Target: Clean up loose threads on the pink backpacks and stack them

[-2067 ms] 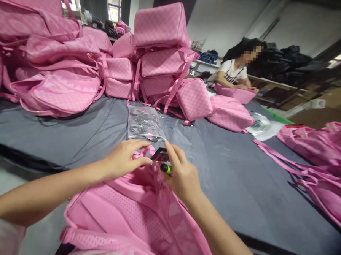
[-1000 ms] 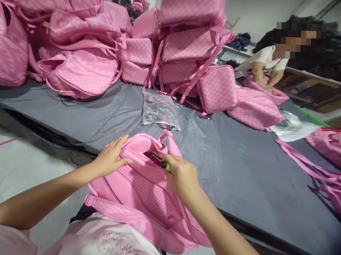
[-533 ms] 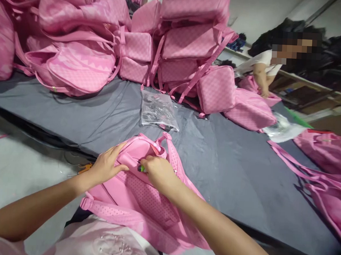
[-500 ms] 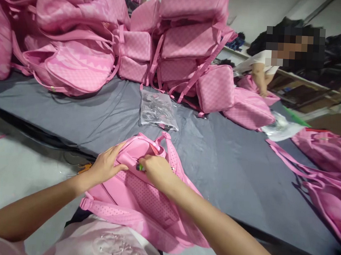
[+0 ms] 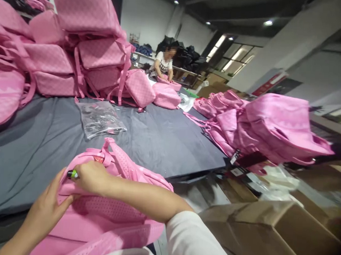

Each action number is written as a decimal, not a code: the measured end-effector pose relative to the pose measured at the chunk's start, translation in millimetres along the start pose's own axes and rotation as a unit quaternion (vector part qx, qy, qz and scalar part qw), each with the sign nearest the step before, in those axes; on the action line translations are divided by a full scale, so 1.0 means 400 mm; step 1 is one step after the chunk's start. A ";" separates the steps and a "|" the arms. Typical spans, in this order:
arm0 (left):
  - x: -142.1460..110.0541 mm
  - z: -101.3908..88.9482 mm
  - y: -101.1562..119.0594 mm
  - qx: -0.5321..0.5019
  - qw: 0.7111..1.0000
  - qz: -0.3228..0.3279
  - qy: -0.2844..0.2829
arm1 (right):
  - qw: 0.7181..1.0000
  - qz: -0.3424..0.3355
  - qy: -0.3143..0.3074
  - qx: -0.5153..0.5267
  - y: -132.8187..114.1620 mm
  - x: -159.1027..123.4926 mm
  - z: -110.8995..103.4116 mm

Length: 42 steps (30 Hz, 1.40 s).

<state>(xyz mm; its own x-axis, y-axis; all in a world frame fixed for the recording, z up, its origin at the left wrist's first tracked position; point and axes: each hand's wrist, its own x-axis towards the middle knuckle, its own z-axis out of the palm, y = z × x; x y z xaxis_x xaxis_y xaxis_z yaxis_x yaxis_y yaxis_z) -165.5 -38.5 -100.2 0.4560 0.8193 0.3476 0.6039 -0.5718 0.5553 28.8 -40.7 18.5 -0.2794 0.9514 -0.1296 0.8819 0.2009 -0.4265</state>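
Observation:
A pink backpack (image 5: 109, 212) lies back-up against me at the near edge of the grey table (image 5: 164, 138). My right hand (image 5: 92, 176) is closed at its top, gripping a small tool with a green tip (image 5: 72, 173) that pokes out to the left. My left hand (image 5: 47, 210) grips the backpack's left side, fingers curled on the fabric. The pink carry loop (image 5: 108, 143) stands up just beyond my right hand.
Stacked pink backpacks (image 5: 86, 43) fill the far left. A clear plastic bag (image 5: 98, 118) lies mid-table. More pink bags (image 5: 267, 127) pile at the right edge. Cardboard boxes (image 5: 268, 231) stand at lower right. Another person (image 5: 164, 64) works at the far end.
My view has swung right, bringing the right-hand bag pile and boxes into sight. My right hand has slid left along the backpack's top with the tool; my left hand stays on its side.

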 end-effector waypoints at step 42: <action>0.044 -0.051 0.100 -0.126 0.965 -0.199 -0.116 | 0.976 0.006 -0.073 -0.204 0.197 -0.241 -0.118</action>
<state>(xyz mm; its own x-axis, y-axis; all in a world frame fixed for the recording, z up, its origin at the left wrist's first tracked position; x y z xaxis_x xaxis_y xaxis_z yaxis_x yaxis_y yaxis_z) -146.5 -46.2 -56.6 0.3738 0.9228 -0.0935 0.5960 -0.1617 0.7865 143.1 -105.7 39.6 -0.2937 0.9164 -0.2719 0.9547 0.2952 -0.0363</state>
